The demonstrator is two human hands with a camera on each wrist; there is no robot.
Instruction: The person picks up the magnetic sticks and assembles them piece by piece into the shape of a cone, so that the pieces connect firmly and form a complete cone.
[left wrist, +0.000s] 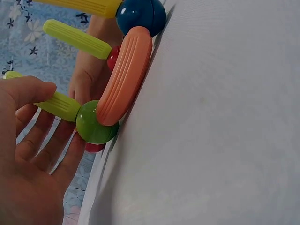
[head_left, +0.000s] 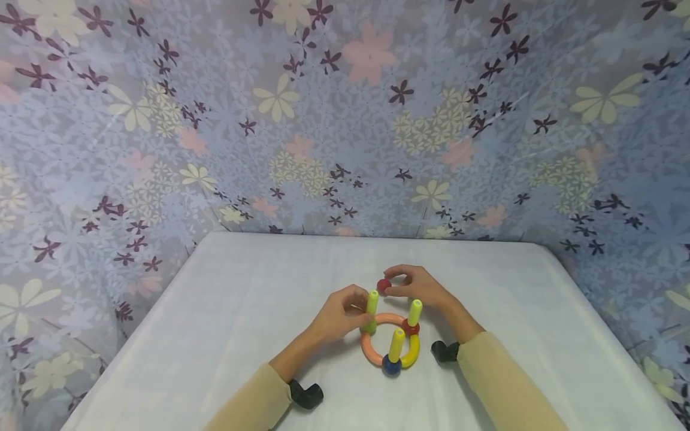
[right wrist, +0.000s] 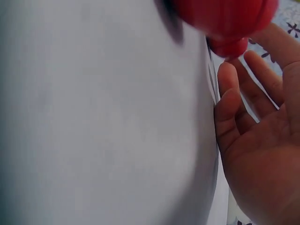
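Three yellow-green pegs stand upright on a ring of curved pieces lying flat on the white counter, near its front middle. The ring is mostly orange, with a yellow curved segment on its right side. Each peg rises from a ball joint: a green ball at the left, a red one at the right and a blue one at the front.

The left hand holds the left peg, its fingers and thumb curled round it just above the green ball. The right hand hovers just behind the ring, its fingers pinching a loose red ball at the fingertips, a little above the counter and close to the top of the left peg. Both forearms wear pale yellow sleeves, each with a black wrist mount resting near the counter. A flowered cloth hangs behind and beside the counter.
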